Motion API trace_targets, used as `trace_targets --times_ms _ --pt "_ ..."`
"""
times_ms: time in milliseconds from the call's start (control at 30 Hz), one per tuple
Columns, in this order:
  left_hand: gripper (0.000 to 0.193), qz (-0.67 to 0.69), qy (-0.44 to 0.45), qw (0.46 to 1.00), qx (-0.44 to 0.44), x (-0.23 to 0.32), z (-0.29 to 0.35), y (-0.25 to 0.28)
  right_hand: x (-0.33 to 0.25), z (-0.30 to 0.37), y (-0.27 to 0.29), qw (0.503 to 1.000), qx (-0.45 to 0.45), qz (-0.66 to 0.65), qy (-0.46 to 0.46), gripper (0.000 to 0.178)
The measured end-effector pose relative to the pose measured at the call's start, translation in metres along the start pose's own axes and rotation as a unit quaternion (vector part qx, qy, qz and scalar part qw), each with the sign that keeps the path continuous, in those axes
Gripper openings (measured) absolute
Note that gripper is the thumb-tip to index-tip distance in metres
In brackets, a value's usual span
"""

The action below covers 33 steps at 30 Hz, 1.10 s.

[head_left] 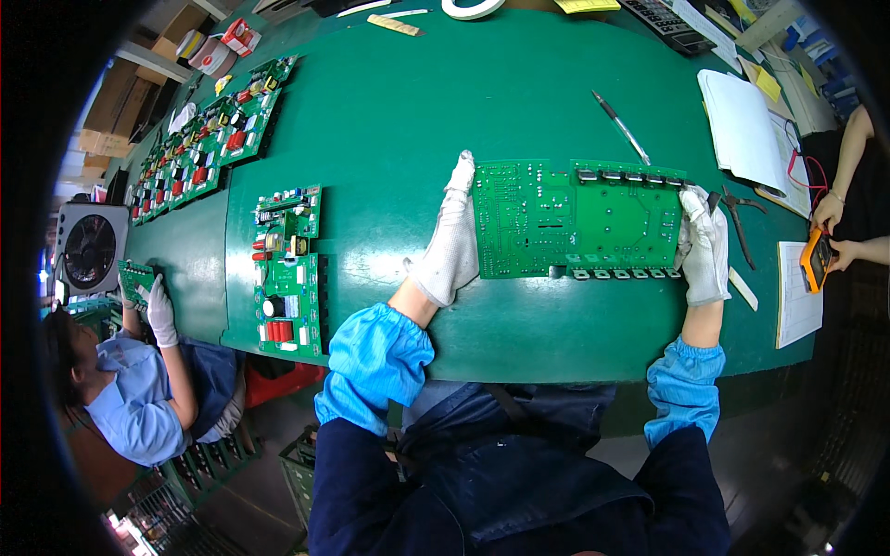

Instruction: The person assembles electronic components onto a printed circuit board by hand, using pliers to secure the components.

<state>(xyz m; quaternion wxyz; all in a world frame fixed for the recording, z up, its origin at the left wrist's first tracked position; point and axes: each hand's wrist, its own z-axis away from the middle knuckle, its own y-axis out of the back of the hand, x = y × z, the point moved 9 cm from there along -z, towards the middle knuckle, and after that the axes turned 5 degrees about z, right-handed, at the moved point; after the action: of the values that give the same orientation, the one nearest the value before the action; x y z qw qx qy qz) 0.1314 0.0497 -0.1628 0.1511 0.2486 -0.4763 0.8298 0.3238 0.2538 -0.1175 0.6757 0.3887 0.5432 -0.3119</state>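
A large green circuit board (565, 218) is held up over the green table, its solder side facing me. Along its top right and bottom edges run rows of dark and silvery parts. My left hand (452, 236), in a white glove, grips the left edge with its fingers mostly behind the board. At the right edge my right hand (705, 243), gloved too, closes round the board. Just past the right hand lie pliers (740, 227) with dark handles. A pen (621, 127) rests on the table beyond the board's upper right corner.
Another populated board (287, 273) lies left of my arm, with a row of boards (213, 148) farther off. A co-worker (139, 389) holds a small board at left, near a fan (91, 246). At right, another person's hands hold an orange meter (816, 260) beside papers (742, 120).
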Motion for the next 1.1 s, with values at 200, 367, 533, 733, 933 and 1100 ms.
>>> trace_targets --times_ms 200,367,533,733,933,1100 --pt "0.088 0.014 -0.012 1.0 -0.001 0.002 0.004 -0.001 -0.005 0.004 -0.002 1.0 -0.002 -0.023 -0.011 0.025" --pt "0.087 0.011 -0.013 0.999 0.032 0.004 0.008 0.0 -0.002 0.003 0.003 0.999 0.003 -0.048 0.0 0.03" --pt "0.088 0.0 -0.012 0.999 0.034 0.006 0.011 -0.004 0.002 0.002 0.007 0.999 0.012 -0.044 0.006 0.035" --pt "0.089 0.004 -0.003 1.0 0.028 0.005 0.01 -0.004 -0.001 0.004 0.006 1.0 0.005 -0.022 0.001 0.038" --pt "0.089 -0.007 -0.005 0.999 0.036 0.005 0.011 -0.004 -0.001 0.005 0.004 1.0 0.014 -0.021 0.004 0.039" --pt "0.089 -0.004 0.0 0.999 0.042 0.004 0.01 -0.001 0.001 0.005 0.004 0.999 0.008 -0.03 -0.01 0.038"
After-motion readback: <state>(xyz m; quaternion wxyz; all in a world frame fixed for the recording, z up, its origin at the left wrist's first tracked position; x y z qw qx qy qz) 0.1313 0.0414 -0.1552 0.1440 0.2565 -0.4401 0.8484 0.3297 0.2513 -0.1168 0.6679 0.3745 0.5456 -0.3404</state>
